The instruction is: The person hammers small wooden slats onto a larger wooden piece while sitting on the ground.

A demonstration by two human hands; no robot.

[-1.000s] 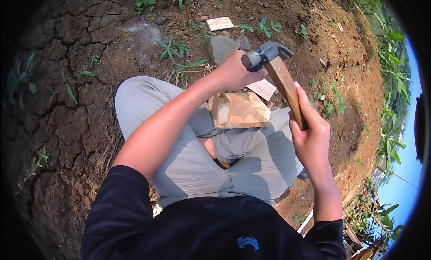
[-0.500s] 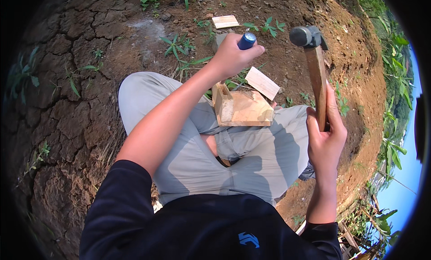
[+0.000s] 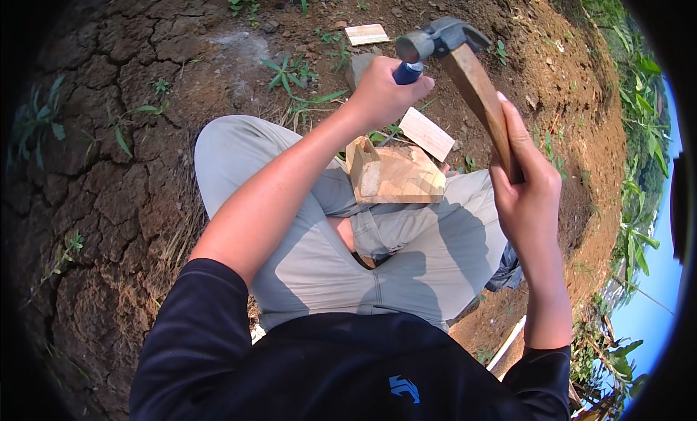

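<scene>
My left hand is closed round a blue-handled chisel; only its handle top shows, and the blade is hidden by the hand. In my right hand is a claw hammer, gripped by its wooden handle. The hammer's face is at the chisel's top end; whether they touch I cannot tell. Below my left hand, a wooden piece with an upright block at its left side rests by my crossed legs. A flat wooden offcut lies just beyond it.
A second flat offcut lies farther out on the soil, near a grey stone. Small green plants grow around. Cracked dry earth spreads to the left, and a dirt bank rises on the right.
The hammer has swung left, bringing its head from the right over to the chisel's top. My left hand still holds the chisel, nearly in place.
</scene>
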